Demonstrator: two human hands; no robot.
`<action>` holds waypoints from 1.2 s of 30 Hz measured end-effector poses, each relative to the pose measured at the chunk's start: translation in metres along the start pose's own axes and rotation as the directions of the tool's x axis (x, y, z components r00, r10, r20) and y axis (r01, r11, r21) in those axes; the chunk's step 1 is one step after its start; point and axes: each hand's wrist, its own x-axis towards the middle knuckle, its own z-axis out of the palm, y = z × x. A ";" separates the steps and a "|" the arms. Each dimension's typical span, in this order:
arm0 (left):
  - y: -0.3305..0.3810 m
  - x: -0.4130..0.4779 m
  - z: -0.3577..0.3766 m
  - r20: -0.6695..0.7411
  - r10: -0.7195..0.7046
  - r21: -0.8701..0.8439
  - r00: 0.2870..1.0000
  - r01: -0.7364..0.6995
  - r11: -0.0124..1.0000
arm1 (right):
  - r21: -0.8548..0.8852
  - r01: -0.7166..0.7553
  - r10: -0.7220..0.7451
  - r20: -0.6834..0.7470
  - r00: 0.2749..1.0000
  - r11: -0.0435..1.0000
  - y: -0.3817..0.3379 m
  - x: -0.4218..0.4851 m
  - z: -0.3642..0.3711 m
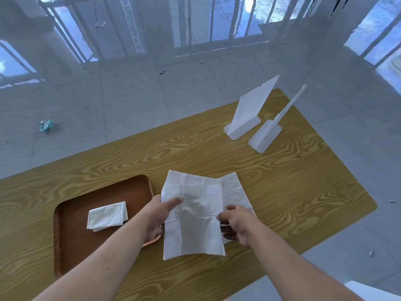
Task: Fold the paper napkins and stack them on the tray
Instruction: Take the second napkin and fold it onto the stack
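A large white paper napkin (195, 218) hangs unfolded above the wooden table (282, 181), held between both hands. My left hand (158, 213) grips its left edge, thumb on top of the sheet. My right hand (234, 222) pinches its right edge with curled fingers. Another white napkin (235, 192) lies flat on the table underneath, showing at the right. The brown tray (104, 192) sits to the left, with one folded napkin (107, 216) lying in it.
Two white plastic napkin holders (247, 118) (265, 135) stand at the table's far right; the nearer one looks empty. A crumpled scrap (46, 124) lies on the tiled floor beyond the table's left side.
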 end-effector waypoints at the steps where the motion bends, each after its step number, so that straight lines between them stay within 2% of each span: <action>1: -0.002 0.000 -0.001 -0.024 0.003 0.021 1.000 -0.002 1.000 | 0.038 0.001 -0.001 0.002 1.000 0.999 0.000 0.000 0.002; 4: -0.008 -0.001 -0.004 -0.063 0.008 0.082 0.998 -0.003 0.997 | 0.094 0.003 -0.002 -0.010 1.000 0.996 0.001 -0.003 0.010; 10: -0.014 -0.004 -0.015 -0.169 0.038 0.241 0.985 0.004 0.970 | -0.001 0.044 -0.043 -0.144 0.989 0.999 0.003 -0.013 0.018; 16: -0.021 -0.003 -0.025 -0.179 0.070 0.247 0.981 -0.024 0.969 | -0.109 0.173 -0.196 -0.271 0.942 0.979 0.003 -0.022 0.016; 20: -0.028 0.001 -0.025 -0.212 0.193 0.423 0.958 -0.088 0.902 | -0.187 0.246 -0.295 -0.309 0.904 0.951 0.004 -0.032 0.022; 24: -0.035 0.003 -0.023 -0.213 0.311 0.590 0.926 -0.132 0.797 | -0.351 0.274 -0.379 -0.279 0.882 0.895 0.011 -0.041 0.032; 29: -0.039 0.001 -0.026 -0.255 0.396 0.686 0.882 -0.124 0.717 | -0.527 0.338 -0.493 -0.184 0.850 0.780 0.018 -0.043 0.035; 33: -0.043 0.002 -0.028 -0.241 0.398 0.685 0.885 -0.135 0.716 | -0.480 0.445 -0.538 -0.069 0.840 0.756 0.020 -0.035 0.029; 36: -0.047 0.004 -0.032 -0.234 0.383 0.641 0.894 -0.155 0.752 | -0.391 0.484 -0.516 0.028 0.856 0.783 0.020 -0.038 0.022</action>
